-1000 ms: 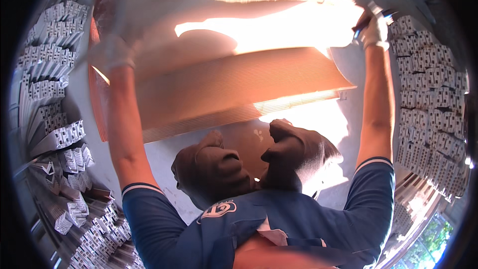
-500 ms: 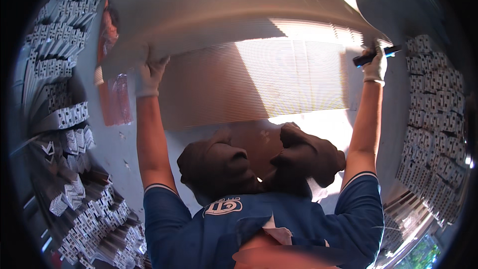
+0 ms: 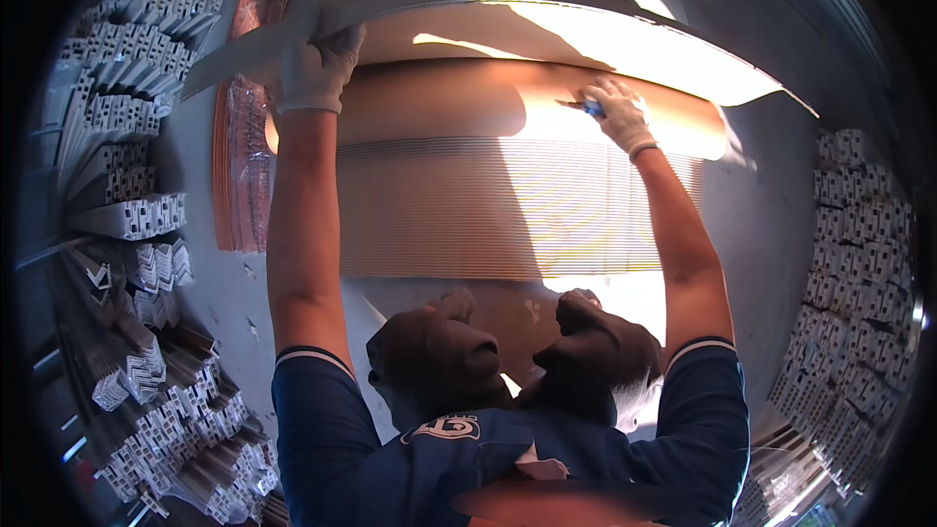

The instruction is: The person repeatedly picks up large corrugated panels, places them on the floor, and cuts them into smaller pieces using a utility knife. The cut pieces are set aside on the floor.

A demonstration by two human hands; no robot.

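The curled brown sheet [image 3: 439, 102] lies across the upper middle of the frame, along the ribbed sheet [image 3: 429, 210] at centre. The right hand [image 3: 620, 115], fingers bent round a blue-and-dark tool [image 3: 592, 108], rests over the curl; the left hand [image 3: 320, 68] looks closed on a raised sheet [image 3: 673, 59] at upper left. Even pressure, with the tool's tip clear, should avoid creases or nicks. Metal profiles [image 3: 854, 263] line both sides.

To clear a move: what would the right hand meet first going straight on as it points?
Past the brown curved surface under it, the right hand would probably meet the raised sheet, though depth is unclear.
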